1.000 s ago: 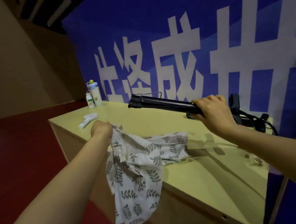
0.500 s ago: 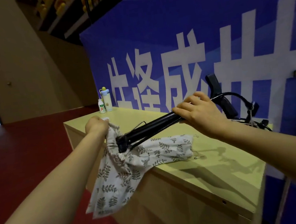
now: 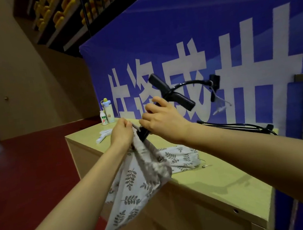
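A white cloth bag [image 3: 135, 182] with a grey leaf print hangs over the front edge of the pale wooden table [image 3: 219, 179]. My left hand [image 3: 121, 135] pinches the bag's top edge above the table. My right hand [image 3: 164, 121] grips a folded black tripod stand [image 3: 173, 95], tilted steeply with its lower end down inside the bag's mouth. A curved black arm with a small clamp [image 3: 214, 82] sticks out from the stand's upper end. How deep the stand sits in the bag is hidden by cloth.
Two bottles [image 3: 106, 113] stand at the table's far left corner, with a white object [image 3: 103, 135] lying near them. Black cables and rods [image 3: 241, 127] lie along the back right. A blue banner [image 3: 195, 44] rises behind the table. Red floor spreads to the left.
My right hand has swung the stand from nearly level to steeply tilted and pushed its lower end into the bag. My left hand lifted the bag's mouth higher. The view turned upward.
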`<control>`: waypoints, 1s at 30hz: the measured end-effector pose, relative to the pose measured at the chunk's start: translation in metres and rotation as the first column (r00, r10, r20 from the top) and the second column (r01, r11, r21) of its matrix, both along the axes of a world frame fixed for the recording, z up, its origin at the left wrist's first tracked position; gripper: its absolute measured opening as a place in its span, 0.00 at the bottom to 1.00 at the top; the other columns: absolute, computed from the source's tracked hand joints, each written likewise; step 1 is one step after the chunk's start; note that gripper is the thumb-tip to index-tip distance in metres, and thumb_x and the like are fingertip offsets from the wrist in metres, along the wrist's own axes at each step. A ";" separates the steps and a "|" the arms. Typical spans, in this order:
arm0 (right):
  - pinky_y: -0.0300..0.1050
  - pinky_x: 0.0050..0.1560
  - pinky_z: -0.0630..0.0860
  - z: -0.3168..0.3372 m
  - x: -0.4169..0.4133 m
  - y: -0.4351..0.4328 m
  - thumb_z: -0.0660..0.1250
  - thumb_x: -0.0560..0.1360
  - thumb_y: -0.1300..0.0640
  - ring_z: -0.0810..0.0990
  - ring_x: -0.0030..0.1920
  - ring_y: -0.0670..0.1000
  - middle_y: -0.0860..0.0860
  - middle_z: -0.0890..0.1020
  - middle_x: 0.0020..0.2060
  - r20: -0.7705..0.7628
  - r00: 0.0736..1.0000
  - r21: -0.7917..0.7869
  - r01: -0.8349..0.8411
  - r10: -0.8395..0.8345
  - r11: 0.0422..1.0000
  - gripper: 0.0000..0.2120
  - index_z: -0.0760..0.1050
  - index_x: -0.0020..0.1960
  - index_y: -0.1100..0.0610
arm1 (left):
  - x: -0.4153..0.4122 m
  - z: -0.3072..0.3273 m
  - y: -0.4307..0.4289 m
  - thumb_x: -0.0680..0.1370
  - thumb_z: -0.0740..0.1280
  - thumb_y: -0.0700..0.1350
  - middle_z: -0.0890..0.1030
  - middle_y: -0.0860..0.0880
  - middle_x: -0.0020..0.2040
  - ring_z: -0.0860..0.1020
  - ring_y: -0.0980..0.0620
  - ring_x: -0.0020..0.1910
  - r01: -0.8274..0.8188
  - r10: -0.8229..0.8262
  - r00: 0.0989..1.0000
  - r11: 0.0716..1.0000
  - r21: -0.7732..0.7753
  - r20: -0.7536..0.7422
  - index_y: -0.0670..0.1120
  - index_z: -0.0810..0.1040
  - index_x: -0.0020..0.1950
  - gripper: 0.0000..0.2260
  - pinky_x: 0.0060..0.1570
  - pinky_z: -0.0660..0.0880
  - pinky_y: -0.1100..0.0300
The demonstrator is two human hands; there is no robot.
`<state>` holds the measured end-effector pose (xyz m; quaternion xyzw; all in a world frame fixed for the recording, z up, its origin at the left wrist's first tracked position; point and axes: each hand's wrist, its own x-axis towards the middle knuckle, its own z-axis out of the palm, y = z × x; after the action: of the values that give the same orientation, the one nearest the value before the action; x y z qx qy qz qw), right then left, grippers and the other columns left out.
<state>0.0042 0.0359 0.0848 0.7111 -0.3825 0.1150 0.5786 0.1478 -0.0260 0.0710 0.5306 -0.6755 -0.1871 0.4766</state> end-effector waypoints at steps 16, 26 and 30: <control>0.49 0.75 0.41 -0.001 0.021 -0.007 0.55 0.76 0.64 0.58 0.76 0.51 0.52 0.63 0.75 0.014 0.986 0.098 -0.168 0.167 0.981 0.27 0.60 0.75 0.56 | -0.022 0.008 0.021 0.81 0.51 0.42 0.79 0.41 0.52 0.74 0.38 0.61 -0.024 0.072 0.607 0.997 0.072 -0.792 0.43 0.74 0.51 0.13 0.51 0.71 0.56; 0.53 0.75 0.49 -0.003 0.026 -0.021 0.63 0.69 0.74 0.46 0.78 0.56 0.56 0.50 0.78 0.320 0.947 0.404 -0.160 0.024 0.901 0.46 0.44 0.78 0.54 | -0.043 -0.003 0.014 0.81 0.51 0.42 0.67 0.38 0.73 0.71 0.42 0.62 0.037 0.198 0.647 0.956 0.290 -0.737 0.42 0.64 0.73 0.20 0.63 0.71 0.46; 0.45 0.74 0.56 0.012 0.029 -0.007 0.60 0.71 0.75 0.51 0.77 0.50 0.51 0.54 0.78 0.635 0.772 0.614 -0.475 -0.037 0.630 0.41 0.49 0.78 0.53 | -0.004 -0.012 0.002 0.79 0.54 0.37 0.75 0.41 0.45 0.70 0.48 0.36 0.188 0.181 0.614 0.912 0.365 -0.768 0.44 0.73 0.39 0.12 0.41 0.69 0.57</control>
<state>0.0331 0.0286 0.0967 0.8534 -0.4597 0.2373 0.0643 0.1441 -0.0241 0.0586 0.4800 -0.3425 -0.5395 0.6011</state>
